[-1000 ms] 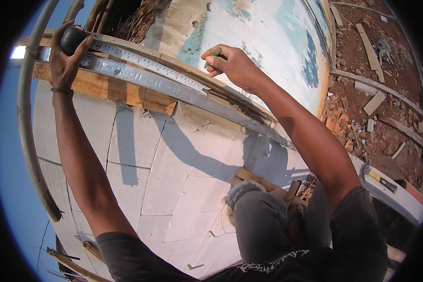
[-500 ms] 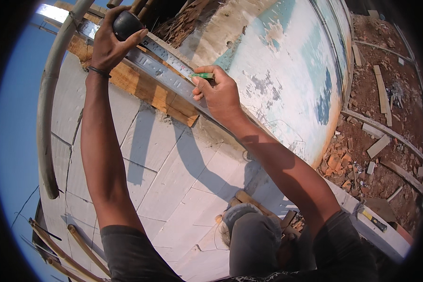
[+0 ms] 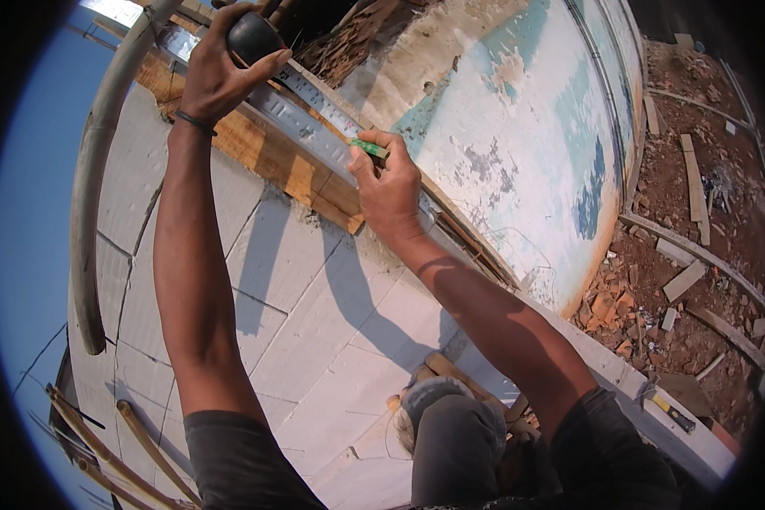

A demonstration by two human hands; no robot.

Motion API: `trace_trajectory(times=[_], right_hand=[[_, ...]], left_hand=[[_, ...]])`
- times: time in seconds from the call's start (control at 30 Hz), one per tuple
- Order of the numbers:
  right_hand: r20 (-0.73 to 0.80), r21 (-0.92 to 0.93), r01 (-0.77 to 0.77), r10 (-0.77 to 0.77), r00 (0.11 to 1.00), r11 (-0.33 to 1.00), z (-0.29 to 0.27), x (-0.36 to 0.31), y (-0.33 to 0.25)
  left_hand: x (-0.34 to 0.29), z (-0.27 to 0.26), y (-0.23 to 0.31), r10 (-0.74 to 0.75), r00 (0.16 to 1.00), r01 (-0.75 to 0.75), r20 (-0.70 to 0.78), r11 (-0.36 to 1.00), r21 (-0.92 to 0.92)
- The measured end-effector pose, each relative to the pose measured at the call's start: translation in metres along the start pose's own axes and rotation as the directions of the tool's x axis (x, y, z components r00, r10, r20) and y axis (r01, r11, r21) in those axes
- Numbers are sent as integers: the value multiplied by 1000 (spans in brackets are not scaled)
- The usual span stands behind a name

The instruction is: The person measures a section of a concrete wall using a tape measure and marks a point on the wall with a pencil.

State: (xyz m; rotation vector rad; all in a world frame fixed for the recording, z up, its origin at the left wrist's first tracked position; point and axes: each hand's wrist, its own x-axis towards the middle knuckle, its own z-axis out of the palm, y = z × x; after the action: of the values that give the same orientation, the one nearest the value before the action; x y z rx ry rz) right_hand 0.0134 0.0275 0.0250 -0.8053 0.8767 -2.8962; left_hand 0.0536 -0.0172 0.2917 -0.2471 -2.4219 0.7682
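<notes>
My left hand point(image 3: 214, 81), raised at the upper left, is closed around a black tape measure point(image 3: 255, 40). From it the tape's blade point(image 3: 319, 100) runs down to the right beside a silvery metal channel point(image 3: 297, 132). A short green pencil point(image 3: 371, 150) is pinched between the thumb and fingers of my right hand point(image 3: 391, 189). Its tip is at the lower end of the visible blade, by the channel's edge; whether it touches is too small to tell. A wooden plank point(image 3: 314, 191) lies along the channel, on the side of the pale block wall point(image 3: 302, 289).
A bamboo pole point(image 3: 93, 170) stands at the left, with more poles point(image 3: 144, 442) below. Beyond the channel is a wall with peeling paint point(image 3: 518, 144). A yellow-and-black tool point(image 3: 673, 410) rests on the ledge at the right, above rubble point(image 3: 608, 306). A grey-clothed leg point(image 3: 459, 450) shows below.
My right hand has turned and drawn down slightly, bringing the pencil lower and tilting it near the channel's edge. My left hand keeps hold of the tape measure. The whole view has shifted a little.
</notes>
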Motion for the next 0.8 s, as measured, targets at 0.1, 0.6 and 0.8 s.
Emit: trace_trajectory(times=[0.1,0.6,0.8], right_hand=[[18,51,28,-29,999,998,4,-4,-6],[15,44,54,-55,998,998,9,0,3],[13,4,52,-52,999,999,9,1,3]], left_hand=[[-2,-2,1,-16,1000,16,13,1000,-11],[0,-9,38,-301,954,301,-11,954,-12],[1,-7,33,-284,959,284,-2,958,-34]])
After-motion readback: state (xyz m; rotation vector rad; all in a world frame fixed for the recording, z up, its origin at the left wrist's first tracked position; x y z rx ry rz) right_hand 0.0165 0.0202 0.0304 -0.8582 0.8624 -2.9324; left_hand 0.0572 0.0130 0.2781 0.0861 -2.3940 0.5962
